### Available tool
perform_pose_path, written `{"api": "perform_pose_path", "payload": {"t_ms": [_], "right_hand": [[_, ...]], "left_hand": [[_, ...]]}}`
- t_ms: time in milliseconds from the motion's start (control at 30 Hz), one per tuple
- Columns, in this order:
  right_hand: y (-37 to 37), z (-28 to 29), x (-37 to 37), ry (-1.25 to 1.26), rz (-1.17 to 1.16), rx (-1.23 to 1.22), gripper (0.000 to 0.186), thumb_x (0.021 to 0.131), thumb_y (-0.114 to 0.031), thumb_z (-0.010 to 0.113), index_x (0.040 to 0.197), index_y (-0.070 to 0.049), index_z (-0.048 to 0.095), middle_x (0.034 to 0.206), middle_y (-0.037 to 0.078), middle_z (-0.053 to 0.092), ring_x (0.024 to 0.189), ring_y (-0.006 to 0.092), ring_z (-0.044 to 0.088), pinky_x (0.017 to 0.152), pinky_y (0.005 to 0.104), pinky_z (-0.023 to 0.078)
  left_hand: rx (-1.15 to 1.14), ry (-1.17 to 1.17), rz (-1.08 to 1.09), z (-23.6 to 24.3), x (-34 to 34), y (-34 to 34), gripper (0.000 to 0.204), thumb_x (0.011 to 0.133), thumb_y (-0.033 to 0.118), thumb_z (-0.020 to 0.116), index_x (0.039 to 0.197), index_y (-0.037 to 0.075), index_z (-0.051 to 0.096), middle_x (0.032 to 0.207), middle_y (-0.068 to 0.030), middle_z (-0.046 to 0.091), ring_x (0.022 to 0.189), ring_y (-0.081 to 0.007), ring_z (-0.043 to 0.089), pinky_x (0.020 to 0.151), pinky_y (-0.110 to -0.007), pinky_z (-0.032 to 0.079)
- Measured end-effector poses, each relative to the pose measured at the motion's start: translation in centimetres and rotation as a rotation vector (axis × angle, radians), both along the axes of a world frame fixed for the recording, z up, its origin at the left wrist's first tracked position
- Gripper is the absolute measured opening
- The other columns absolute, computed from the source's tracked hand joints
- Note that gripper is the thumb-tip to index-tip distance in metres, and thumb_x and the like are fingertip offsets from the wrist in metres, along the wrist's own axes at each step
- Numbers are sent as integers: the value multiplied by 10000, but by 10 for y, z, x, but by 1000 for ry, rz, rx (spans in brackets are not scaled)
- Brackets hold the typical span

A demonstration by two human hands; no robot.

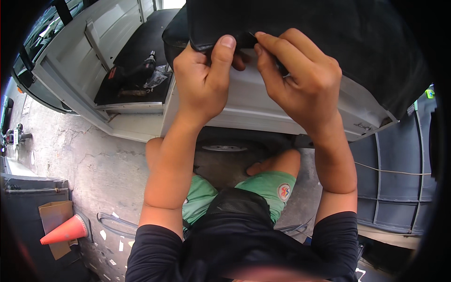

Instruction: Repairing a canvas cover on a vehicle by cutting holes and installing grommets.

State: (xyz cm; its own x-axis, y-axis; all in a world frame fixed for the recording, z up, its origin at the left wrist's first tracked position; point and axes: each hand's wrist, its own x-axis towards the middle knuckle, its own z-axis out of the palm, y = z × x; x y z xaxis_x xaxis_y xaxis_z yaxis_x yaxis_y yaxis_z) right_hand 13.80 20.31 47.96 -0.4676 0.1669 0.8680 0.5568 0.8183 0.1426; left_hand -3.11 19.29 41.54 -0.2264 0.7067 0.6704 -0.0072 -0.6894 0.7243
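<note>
A black, leather-like cover [221,21] spreads over the top of a white metal vehicle body [263,110]. My left hand [202,80] is closed on its lower edge, thumb in front and fingers curled behind. Just to the right, my right hand [300,70] pinches the same edge between thumb and fingertips. A small flap of the black material shows between the two hands. Part of my right hand's fingers is hidden behind the thumb, so I cannot tell whether anything small is in them too.
A black power drill [134,70] and a clear plastic bag [157,77] lie on the black mat [159,33] to the left. An orange traffic cone [68,229] and a cardboard piece [56,211] are at lower left. Dark grey panels [394,164] stand at right.
</note>
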Motion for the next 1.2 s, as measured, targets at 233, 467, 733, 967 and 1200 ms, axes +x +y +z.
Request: {"api": "perform_pose_path", "payload": {"t_ms": [233,467,733,967,1200], "right_hand": [[-3,6,1,-45,-2,-19,170,825,42,805,989,-3,798,751,61,671,568,167,647,512,293,501],[1,4,2,-30,43,-38,182,817,52,799,989,-7,798,747,62,670,565,165,644,512,291,500],[-4,8,-3,-98,-40,-3,134,794,-29,776,925,-40,751,773,40,619,555,222,631,506,334,500],[-14,19,-9,-294,-218,35,127,790,-13,764,892,-41,694,806,48,598,566,251,618,522,351,503],[-14,30,-14,-404,-229,-24,178,757,5,748,807,-51,586,763,63,545,591,278,606,520,376,487]], "left_hand": [[4,-15,-10,0,1,-1,242,1089,179,612,1047,-31,726,894,-69,738,730,-142,676,684,-281,529],[2,-20,-4,-2,2,-2,241,1094,178,610,1048,-28,727,891,-70,736,730,-136,670,682,-273,521],[14,0,16,-2,1,-3,249,1097,192,616,1039,-23,725,847,-58,722,722,-128,657,674,-272,507],[65,20,133,-2,7,-4,283,1100,208,627,960,-11,740,752,-17,708,688,-74,628,626,-255,492],[182,-106,112,-7,15,1,237,1102,171,631,996,-17,730,811,18,689,718,-44,566,628,-226,449]]}}
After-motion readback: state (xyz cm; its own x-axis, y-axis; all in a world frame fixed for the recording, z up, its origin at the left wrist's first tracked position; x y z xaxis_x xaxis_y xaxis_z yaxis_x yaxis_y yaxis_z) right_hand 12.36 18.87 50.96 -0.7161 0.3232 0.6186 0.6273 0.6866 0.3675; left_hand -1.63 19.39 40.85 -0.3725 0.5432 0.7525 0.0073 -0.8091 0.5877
